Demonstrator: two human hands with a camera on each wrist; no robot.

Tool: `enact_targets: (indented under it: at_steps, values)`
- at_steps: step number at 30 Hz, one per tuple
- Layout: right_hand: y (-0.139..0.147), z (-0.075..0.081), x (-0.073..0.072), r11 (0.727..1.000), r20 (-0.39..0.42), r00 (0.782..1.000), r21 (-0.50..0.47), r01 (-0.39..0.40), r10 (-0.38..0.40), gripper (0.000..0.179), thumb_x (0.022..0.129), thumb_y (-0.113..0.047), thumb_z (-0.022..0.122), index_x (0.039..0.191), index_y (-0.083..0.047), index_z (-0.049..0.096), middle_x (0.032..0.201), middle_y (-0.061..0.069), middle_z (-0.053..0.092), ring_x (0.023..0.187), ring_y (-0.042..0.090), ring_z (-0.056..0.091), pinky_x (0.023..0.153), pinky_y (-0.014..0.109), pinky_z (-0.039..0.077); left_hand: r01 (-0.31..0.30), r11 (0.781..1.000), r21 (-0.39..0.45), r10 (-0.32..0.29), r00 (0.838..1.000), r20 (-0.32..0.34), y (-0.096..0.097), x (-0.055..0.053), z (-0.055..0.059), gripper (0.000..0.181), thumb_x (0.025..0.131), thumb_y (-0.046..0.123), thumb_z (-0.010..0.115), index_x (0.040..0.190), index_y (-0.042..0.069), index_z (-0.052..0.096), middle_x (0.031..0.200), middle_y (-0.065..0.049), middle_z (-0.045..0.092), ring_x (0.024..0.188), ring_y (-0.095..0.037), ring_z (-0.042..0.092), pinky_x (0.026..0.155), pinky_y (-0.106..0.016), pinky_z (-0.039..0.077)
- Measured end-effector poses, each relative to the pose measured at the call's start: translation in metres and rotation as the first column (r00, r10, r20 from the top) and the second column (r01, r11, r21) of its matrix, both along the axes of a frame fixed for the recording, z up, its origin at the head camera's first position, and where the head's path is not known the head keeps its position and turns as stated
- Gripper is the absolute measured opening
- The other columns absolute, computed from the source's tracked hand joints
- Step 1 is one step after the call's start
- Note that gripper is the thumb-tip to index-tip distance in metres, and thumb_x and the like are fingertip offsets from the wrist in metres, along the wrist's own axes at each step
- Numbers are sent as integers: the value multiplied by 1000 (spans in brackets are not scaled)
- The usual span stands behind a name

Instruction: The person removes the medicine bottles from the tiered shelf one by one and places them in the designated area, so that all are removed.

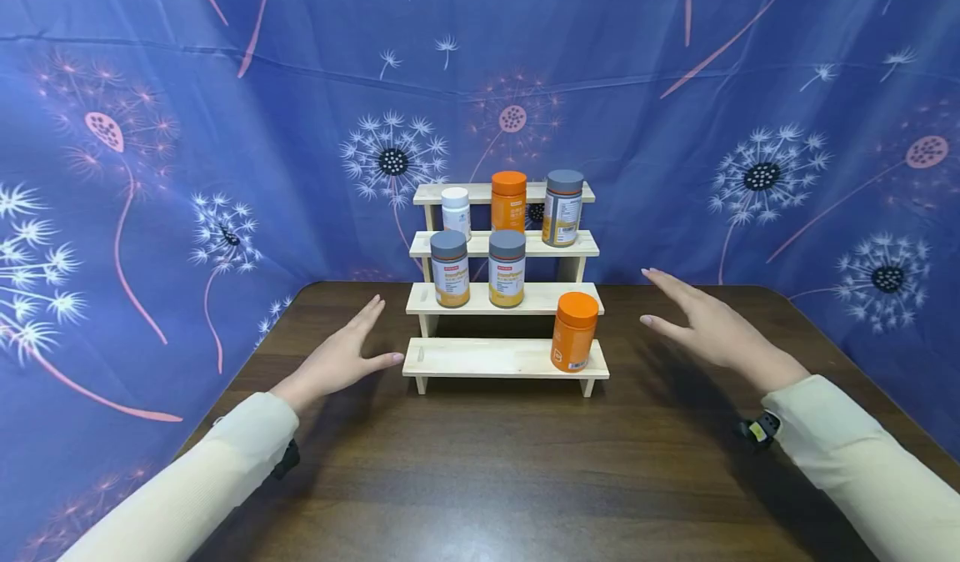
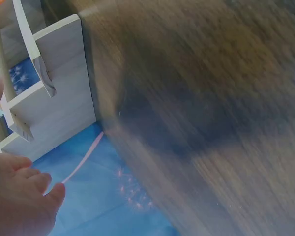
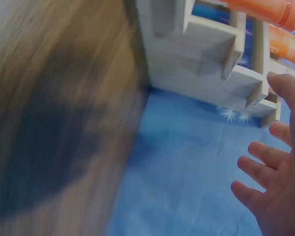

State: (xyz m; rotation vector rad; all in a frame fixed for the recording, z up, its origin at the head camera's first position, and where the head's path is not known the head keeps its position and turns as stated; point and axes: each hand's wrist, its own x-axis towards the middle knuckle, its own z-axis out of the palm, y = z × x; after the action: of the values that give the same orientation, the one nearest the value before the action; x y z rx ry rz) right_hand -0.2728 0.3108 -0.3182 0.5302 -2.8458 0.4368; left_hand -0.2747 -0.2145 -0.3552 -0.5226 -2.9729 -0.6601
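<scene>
A stepped wooden rack (image 1: 480, 357) with several tiers stands on the table, bearing several bottles. On the lowest tier, at its right end, is an orange bottle (image 1: 574, 333). Two grey-lidded bottles (image 1: 450, 268) sit one tier up. Higher stand a small white bottle (image 1: 456, 213), another orange bottle (image 1: 508, 203) and a third grey-lidded bottle (image 1: 562, 208). My left hand (image 1: 341, 360) is held out beside the rack's left end, fingers extended, holding nothing. To the right of the rack, my right hand (image 1: 708, 326) hovers with fingers spread and thumb apart, also holding nothing.
The dark wooden table (image 1: 480, 479) stretches in front of the rack and to both sides. Behind it hangs a blue cloth (image 1: 615, 128) printed with dandelions. A dark wrist device (image 1: 759, 430) shows under the right sleeve.
</scene>
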Motion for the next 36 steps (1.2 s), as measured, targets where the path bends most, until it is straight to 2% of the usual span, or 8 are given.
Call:
enact_targets:
  at_steps: [4, 7, 18, 27, 32, 36]
  values:
    - [-4, 4, -1, 994, 24, 1000, -113, 10, -7, 73, 94, -50, 57, 155, -29, 21, 158, 15, 28, 140, 43, 30, 111, 67, 27, -9, 999, 53, 7, 999, 32, 2, -2, -2, 99, 87, 53, 65, 156, 9, 10, 164, -10, 3, 147, -38, 16, 117, -61, 26]
    - [-8, 9, -3, 987, 18, 1000, -162, 10, -7, 73, 94, -48, 58, 155, -23, 25, 157, 17, 30, 140, 44, 31, 111, 67, 27, -9, 996, 86, 4, 999, 50, 2, -3, -5, 99, 88, 52, 66, 156, 7, 10, 164, -12, 5, 148, -38, 13, 118, -61, 23]
    - [-12, 15, -13, 980, 7, 1000, -199, 16, -15, 75, 94, -47, 59, 154, -14, 27, 154, 19, 33, 134, 47, 37, 108, 68, 32, -30, 978, 208, 16, 998, 68, 9, -7, -16, 101, 83, 46, 74, 154, 3, 16, 162, -16, 12, 146, -40, 18, 118, -60, 24]
    - [-17, 21, -21, 963, 25, 999, -267, 30, -24, 75, 96, -46, 56, 153, -8, 26, 152, 22, 37, 130, 47, 44, 108, 64, 36, -74, 958, 277, 36, 990, 137, 17, -11, -19, 97, 83, 42, 75, 153, 2, 20, 157, -23, 25, 141, -43, 29, 115, -58, 32]
    - [-21, 24, -28, 941, 7, 1000, -340, 1, 1, 72, 97, -41, 57, 151, -4, 29, 147, 25, 42, 129, 47, 45, 107, 63, 38, -97, 927, 362, 23, 979, 203, 20, -13, -22, 97, 84, 38, 76, 154, 5, 17, 158, -23, 22, 141, -43, 28, 116, -55, 33]
    - [-23, 26, -32, 928, 19, 1000, -374, 10, -3, 72, 96, -42, 58, 151, -5, 30, 146, 25, 43, 130, 46, 45, 107, 62, 39, -111, 901, 418, 12, 972, 233, 22, -13, -26, 95, 85, 33, 76, 154, 4, 17, 158, -24, 21, 142, -43, 26, 117, -54, 31]
